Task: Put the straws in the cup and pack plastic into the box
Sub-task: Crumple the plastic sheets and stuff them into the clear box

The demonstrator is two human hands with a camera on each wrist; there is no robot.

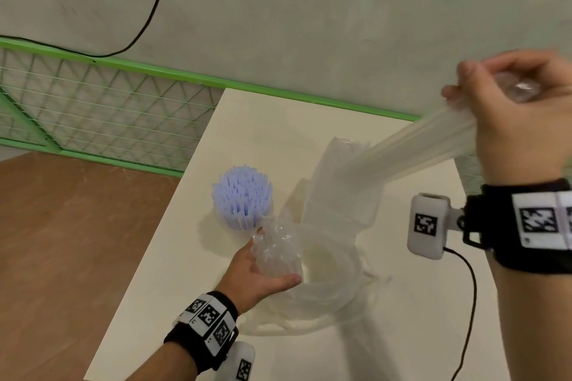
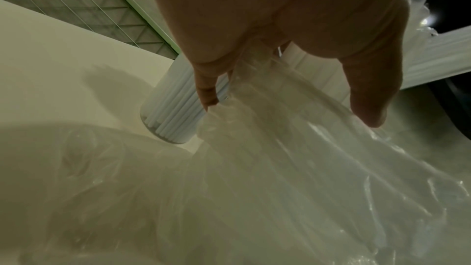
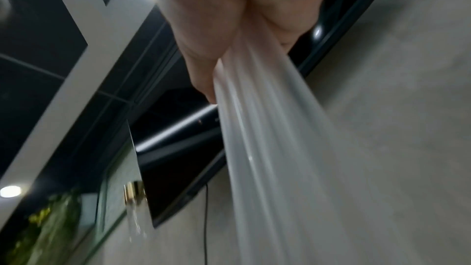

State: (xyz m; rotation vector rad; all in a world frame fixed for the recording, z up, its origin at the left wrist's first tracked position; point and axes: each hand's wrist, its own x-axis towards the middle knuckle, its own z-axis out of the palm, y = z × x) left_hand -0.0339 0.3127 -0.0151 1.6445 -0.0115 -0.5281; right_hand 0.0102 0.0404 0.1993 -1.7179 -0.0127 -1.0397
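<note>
A clear cup packed with pale blue straws (image 1: 242,204) stands upright on the white table (image 1: 173,272). Just right of it my left hand (image 1: 277,255) grips a crumpled bunch of clear plastic film (image 1: 278,249) close above the table. The left wrist view shows that hand (image 2: 289,113) beside the cup (image 2: 173,112), with the film (image 2: 293,168) spreading out below it. The same film (image 1: 340,219) rises in a taut, pleated band to my right hand (image 1: 483,93), which holds its other end high at the right. In the right wrist view the film (image 3: 267,148) runs out of the fist (image 3: 247,67).
A green wire-mesh frame (image 1: 102,108) runs along the wall behind the table. A black cable (image 1: 154,6) hangs down the wall. Brown floor (image 1: 62,241) lies past the table's left edge. Loose film covers the table's middle and near part.
</note>
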